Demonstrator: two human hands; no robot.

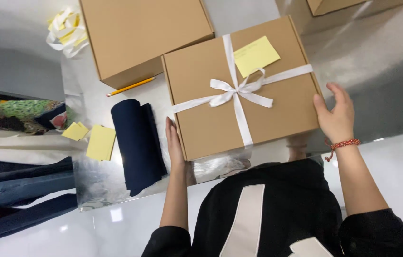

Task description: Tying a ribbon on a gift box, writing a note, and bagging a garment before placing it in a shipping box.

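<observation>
The left hand [174,145] is pressing flat, fingers straight, against the near-left edge of the ribboned cardboard box [211,121], while the right hand [337,116] is cupping its right edge, fingers half open; neither is closing around anything. The box is lying flat on the shiny bench [92,181], just beside a rolled navy cloth [137,143]. It is looking stiff and probably light; holding it by opposite edges is keeping clear of the white ribbon bow [237,90] and yellow note [256,54].

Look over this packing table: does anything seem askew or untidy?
The ribboned box, held between left hand and right hand, sits turned against the table edge. Crumpled ribbon scraps lie at the far corner.
</observation>
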